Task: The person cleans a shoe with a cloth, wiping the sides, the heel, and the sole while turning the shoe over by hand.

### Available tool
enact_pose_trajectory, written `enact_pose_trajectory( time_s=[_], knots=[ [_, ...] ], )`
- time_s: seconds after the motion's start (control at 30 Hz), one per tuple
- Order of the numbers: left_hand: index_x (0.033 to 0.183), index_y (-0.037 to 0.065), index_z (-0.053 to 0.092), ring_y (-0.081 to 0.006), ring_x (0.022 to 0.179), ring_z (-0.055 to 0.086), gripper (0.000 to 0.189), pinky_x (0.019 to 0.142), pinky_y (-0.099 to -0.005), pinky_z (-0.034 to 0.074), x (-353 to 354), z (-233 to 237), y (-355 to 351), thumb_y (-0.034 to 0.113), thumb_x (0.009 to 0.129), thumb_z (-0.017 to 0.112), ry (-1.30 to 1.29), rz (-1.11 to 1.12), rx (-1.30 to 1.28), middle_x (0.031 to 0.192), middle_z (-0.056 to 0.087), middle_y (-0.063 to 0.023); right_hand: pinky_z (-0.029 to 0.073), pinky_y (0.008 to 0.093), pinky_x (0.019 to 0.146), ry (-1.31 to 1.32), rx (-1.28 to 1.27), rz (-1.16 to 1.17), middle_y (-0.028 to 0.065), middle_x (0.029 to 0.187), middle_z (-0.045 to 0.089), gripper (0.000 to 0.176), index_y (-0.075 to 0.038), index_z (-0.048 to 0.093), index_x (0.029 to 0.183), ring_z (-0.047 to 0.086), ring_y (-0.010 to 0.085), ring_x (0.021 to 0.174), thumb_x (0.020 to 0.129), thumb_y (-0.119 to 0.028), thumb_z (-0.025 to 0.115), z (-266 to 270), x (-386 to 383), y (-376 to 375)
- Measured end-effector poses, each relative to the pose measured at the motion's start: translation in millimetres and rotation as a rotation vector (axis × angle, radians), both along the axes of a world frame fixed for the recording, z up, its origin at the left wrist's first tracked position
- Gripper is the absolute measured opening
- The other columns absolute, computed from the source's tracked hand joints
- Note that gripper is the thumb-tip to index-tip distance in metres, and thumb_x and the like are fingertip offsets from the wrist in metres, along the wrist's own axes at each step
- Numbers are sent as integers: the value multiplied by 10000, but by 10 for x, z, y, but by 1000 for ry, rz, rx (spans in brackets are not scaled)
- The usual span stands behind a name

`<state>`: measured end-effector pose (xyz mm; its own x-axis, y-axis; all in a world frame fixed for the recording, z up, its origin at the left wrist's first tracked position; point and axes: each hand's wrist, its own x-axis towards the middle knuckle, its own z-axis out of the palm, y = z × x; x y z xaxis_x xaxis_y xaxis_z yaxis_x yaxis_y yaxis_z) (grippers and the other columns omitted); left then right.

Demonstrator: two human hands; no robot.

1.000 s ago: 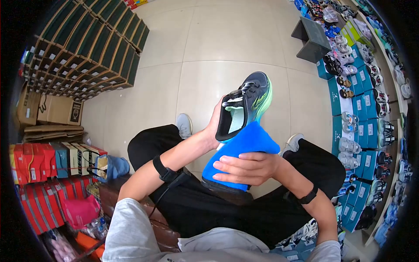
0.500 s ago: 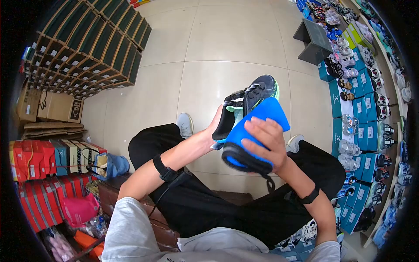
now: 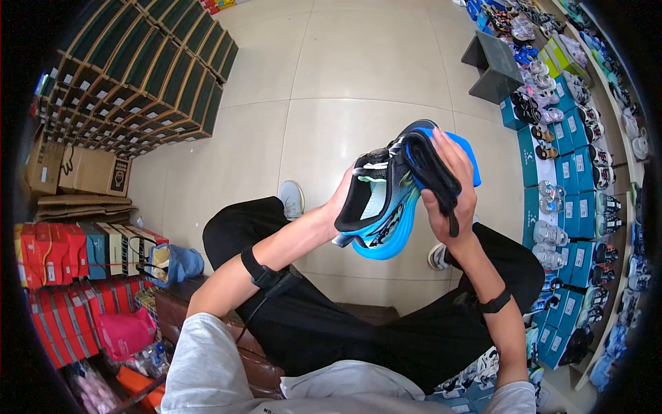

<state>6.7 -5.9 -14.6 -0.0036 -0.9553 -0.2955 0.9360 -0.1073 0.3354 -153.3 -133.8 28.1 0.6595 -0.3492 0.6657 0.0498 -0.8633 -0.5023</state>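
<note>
A black and bright blue sneaker (image 3: 376, 217) is held up above the floor, its collar opening tilted towards me. My left hand (image 3: 340, 196) grips it from the left side; the fingers are mostly hidden behind the shoe. In my right hand (image 3: 453, 183) is a blue mitt-like cloth piece (image 3: 470, 155) with a black cuff (image 3: 431, 165) and a hanging loop. My fingers are wrapped along its right side. The black cuff overlaps the sneaker's toe end in this view.
Stacked dark green boxes (image 3: 148, 58) stand at upper left, above cardboard cartons (image 3: 93, 169) and red shoe boxes (image 3: 58, 252). Teal shoe boxes (image 3: 571, 169) topped with shoes line the right. A grey angled stand (image 3: 493, 69) is on the tiled floor (image 3: 365, 65).
My right hand has turned the blue mitt upright and moved it right and up, so its cuff now faces the shoe. More of the sneaker's blue side shows. The left hand keeps its hold.
</note>
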Motion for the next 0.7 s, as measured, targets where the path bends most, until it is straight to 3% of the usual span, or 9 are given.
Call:
enact_pose_trajectory(
  time_s=[0.2,0.3,0.4,0.47,0.53,0.57,0.67,0.7],
  knots=[
    [1148,77,662,-220,955,691,416,898,-379,560,25,-63,3,402,1013,441,217,-40,-76,1078,715,-95,353,501,1111,-18,-63,58,225,1425,534,681,21,598,1330,502,393,1328,955,-547,564,-91,-46,238],
    [1233,48,627,-238,1044,669,439,967,-380,530,62,-11,53,378,1010,443,243,-98,-120,1179,688,-130,369,503,1090,-31,-104,151,208,1418,548,615,-40,618,1319,511,387,1318,923,-510,618,-83,-85,403],
    [1247,41,627,-237,1048,670,432,972,-379,530,81,-63,59,356,1013,449,236,-102,-173,1192,688,-138,390,468,1061,-20,-166,251,153,1390,589,488,-118,637,1312,534,326,1297,937,-429,606,-39,-159,563],
    [1234,38,635,-237,1037,673,428,965,-378,535,75,-101,27,356,1012,453,228,-68,-169,1176,694,-135,385,386,1060,-17,-328,292,72,1360,628,351,-179,642,1309,560,230,1271,977,-225,538,-49,-193,610],
    [1215,33,645,-221,990,682,422,919,-358,555,74,-122,11,355,1014,458,181,-24,-164,1143,703,-125,347,391,1099,-37,-503,373,42,1319,648,289,-221,688,1223,570,218,1252,947,-209,604,-88,-203,633],
    [1214,32,645,-216,978,684,425,907,-353,560,94,-198,-2,357,1016,457,190,-29,-187,1137,705,-123,321,342,1121,-24,-572,388,-29,1335,641,303,-263,670,1252,563,141,1250,965,-213,584,-62,-205,651],
    [1219,35,642,-201,935,689,462,879,-339,569,106,-205,6,401,1036,426,162,-45,-154,1107,712,-110,299,333,1143,-43,-743,465,-68,1348,631,315,-280,650,1280,550,105,1259,977,-229,581,-64,-190,617],
    [1220,36,641,-202,934,689,473,879,-339,569,90,-160,2,412,1040,418,153,-49,-139,1104,713,-109,321,305,1148,-62,-727,481,-44,1383,609,392,-197,598,1365,537,100,1297,978,-192,533,-63,-196,610]
  ],
)
